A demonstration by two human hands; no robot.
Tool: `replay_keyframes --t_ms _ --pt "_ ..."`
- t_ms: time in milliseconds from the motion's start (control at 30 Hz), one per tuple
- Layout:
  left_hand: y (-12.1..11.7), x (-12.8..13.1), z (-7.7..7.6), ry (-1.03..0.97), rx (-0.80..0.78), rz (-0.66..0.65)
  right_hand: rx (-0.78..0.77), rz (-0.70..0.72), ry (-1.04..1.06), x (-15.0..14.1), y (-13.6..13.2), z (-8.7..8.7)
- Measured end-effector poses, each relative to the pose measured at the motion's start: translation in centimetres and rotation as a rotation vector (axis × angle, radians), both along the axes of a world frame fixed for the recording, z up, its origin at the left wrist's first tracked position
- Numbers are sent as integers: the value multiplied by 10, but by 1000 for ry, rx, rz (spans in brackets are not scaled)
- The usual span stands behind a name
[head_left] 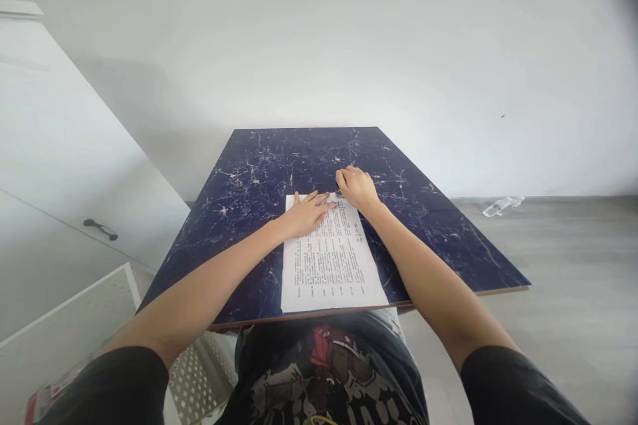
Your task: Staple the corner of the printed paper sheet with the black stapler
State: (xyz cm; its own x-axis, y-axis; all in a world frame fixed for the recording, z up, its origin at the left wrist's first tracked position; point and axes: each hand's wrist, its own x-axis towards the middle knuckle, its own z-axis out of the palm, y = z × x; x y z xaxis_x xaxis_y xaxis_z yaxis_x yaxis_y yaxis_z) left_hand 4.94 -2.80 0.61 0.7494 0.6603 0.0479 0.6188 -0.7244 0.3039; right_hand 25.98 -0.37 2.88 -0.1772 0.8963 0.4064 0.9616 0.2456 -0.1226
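Note:
A printed sheet of paper [331,265] lies at the near edge of a dark blue, marble-patterned table [299,153]. My left hand [306,214] rests flat on the upper left part of the sheet, fingers spread and pointing right. At the sheet's far right corner, my right hand [356,187] is closed with its fingers curled down. A small dark thing [339,193] shows beneath those fingers, against the paper's top edge. Its kind is mostly hidden by the hand.
To the left stands a white cabinet [74,146] with a dark handle [100,229]. Below it is a white-framed rack [130,285] with a perforated side. A clear plastic bottle [502,206] lies on the grey floor [573,265] by the wall. A small green piece [256,181] is on the table.

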Motion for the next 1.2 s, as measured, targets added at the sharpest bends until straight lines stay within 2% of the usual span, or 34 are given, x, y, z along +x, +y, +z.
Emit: replay_keyframes --t_ms 67,200,467,567,700,767,833,967,1033,1100,1200 --pt "-1 -1 1 2 -8 0 -50 30 76 11 2 3" --pt "-1 -7 4 21 -28 13 -181 185 100 35 3 6" --pt "4 -24 7 57 -51 60 -269 401 189 73 5 11" --pt "5 -26 5 48 -30 56 -246 304 154 82 9 9" --pt "9 -24 -1 6 -41 46 -104 106 171 87 14 7" --pt "14 -21 -4 -45 -67 44 -53 110 254 82 12 10" --pt "21 -19 -6 -189 -73 79 -45 179 368 71 8 13" --pt "38 -25 -7 -741 -24 293 -104 385 441 32 -5 17" --pt "44 -33 -7 -949 -75 381 -146 460 396 12 -10 15" --pt "47 -39 -8 -1057 -156 453 -185 495 343 -4 -13 12" --pt "46 -40 -10 -1089 -197 515 -202 491 286 -17 -14 5"
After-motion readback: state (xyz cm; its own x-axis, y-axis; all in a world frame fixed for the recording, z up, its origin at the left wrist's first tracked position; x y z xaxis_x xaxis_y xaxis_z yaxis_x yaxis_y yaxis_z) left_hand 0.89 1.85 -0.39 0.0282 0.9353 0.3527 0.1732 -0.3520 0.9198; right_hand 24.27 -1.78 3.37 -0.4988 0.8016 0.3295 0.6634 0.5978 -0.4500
